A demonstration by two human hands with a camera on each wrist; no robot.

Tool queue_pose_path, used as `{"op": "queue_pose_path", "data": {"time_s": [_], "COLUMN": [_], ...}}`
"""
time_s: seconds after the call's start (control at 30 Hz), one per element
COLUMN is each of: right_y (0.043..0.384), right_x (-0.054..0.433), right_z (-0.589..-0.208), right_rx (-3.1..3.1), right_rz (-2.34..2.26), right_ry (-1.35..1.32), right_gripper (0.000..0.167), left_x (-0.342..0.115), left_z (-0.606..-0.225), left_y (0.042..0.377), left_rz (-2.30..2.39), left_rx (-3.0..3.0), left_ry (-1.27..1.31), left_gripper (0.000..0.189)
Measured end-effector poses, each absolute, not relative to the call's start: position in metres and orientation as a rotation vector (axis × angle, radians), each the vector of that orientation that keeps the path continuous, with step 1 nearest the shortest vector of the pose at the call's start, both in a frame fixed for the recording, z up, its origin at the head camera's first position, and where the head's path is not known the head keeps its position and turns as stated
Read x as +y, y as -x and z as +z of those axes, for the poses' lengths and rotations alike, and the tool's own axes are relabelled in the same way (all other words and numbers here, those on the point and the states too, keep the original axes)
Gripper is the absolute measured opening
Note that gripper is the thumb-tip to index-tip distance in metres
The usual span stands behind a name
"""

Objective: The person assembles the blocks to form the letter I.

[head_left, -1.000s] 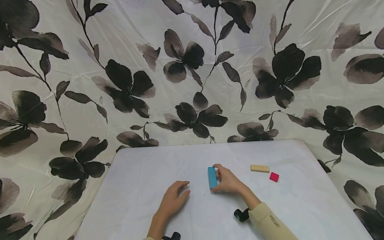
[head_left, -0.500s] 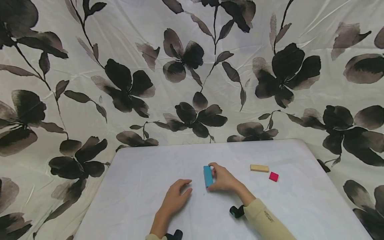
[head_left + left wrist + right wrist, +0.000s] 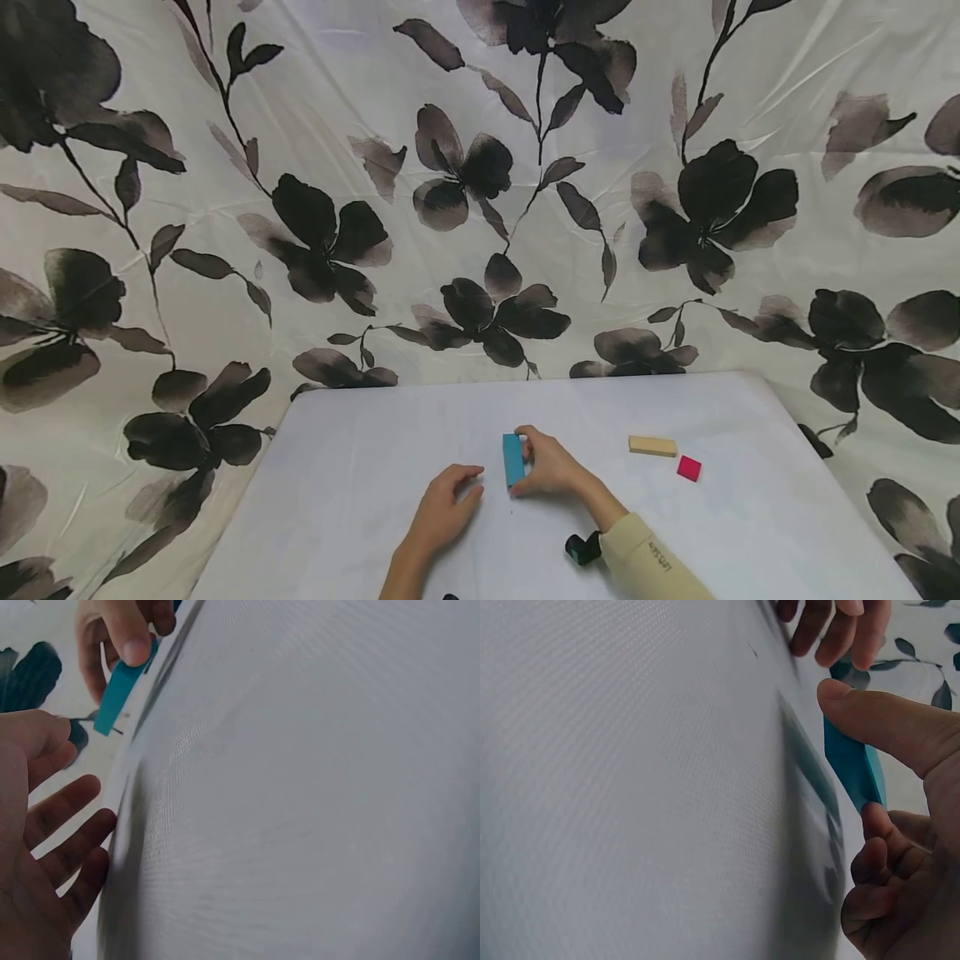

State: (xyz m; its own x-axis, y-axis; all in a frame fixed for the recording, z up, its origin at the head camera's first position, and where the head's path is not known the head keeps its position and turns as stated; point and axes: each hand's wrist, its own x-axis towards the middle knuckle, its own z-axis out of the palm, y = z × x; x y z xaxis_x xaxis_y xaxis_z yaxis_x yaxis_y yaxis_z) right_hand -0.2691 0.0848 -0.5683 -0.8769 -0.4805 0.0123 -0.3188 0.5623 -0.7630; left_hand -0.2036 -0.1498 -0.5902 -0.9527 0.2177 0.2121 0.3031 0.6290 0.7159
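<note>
A blue rectangular block (image 3: 513,460) is in the middle of the table, its long side pointing away from me. My right hand (image 3: 553,467) pinches it between the thumb at the near end and a finger at the far end. In the right wrist view the thumb lies across part of the block (image 3: 849,761), slightly above the white surface. To its left, apart from the block, my left hand (image 3: 446,508) holds nothing. Its fingers are relaxed and spread, as the left wrist view shows the hand (image 3: 52,840).
A pale wooden block (image 3: 652,446) lies to the right on the white table (image 3: 360,467), with a small red block (image 3: 689,468) just beside its near end. Behind the table hangs a flower-patterned cloth (image 3: 480,250).
My right hand has carried the blue block a little to the left. The left hand has shifted slightly right, so the gap between them is smaller. The head view has tilted up somewhat.
</note>
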Motion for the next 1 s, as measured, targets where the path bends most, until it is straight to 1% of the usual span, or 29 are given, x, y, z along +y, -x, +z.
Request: {"op": "queue_pose_path", "data": {"time_s": [0.23, 0.5, 0.73, 1.0], "right_y": [0.271, 0.276, 0.280, 0.278], "right_x": [0.078, 0.077, 0.076, 0.074], "right_z": [-0.570, -0.572, -0.574, -0.576], "right_rx": [2.604, 2.593, 2.629, 2.633], "right_rz": [-1.232, -1.230, -1.190, -1.171], "right_ry": [0.662, 0.643, 0.631, 0.588], "right_gripper": [0.099, 0.099, 0.099, 0.098], "left_x": [-0.145, -0.137, -0.128, -0.121], "left_z": [-0.589, -0.592, -0.592, -0.592], "left_y": [0.208, 0.215, 0.221, 0.224], "left_rz": [-1.294, -1.264, -1.249, -1.256], "left_rx": [-2.675, -2.718, -2.708, -2.749], "left_ry": [0.471, 0.391, 0.407, 0.359], "left_gripper": [0.027, 0.028, 0.027, 0.028]}}
